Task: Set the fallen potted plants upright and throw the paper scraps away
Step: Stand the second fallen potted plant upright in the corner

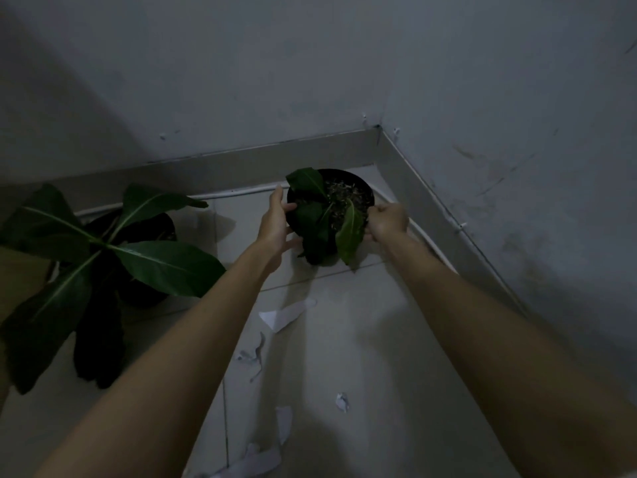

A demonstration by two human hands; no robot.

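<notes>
Left hand (274, 224) fingers (277, 198) spread open, pressed flat against left side of small black pot (365, 193). Right hand (387, 220) fingers curled closed on pot's right rim. Pot upright in floor corner, soil visible, few drooping leaves (350, 232) hanging over near edge. White cable (427, 241) running along baseboard behind pot. Larger potted plant (103, 243) well apart to left, broad leaves, pot mostly hidden. Paper scraps (286, 313) scattered on tiled floor (362, 339) between forearms, nearer camera. Dim lighting.
</notes>
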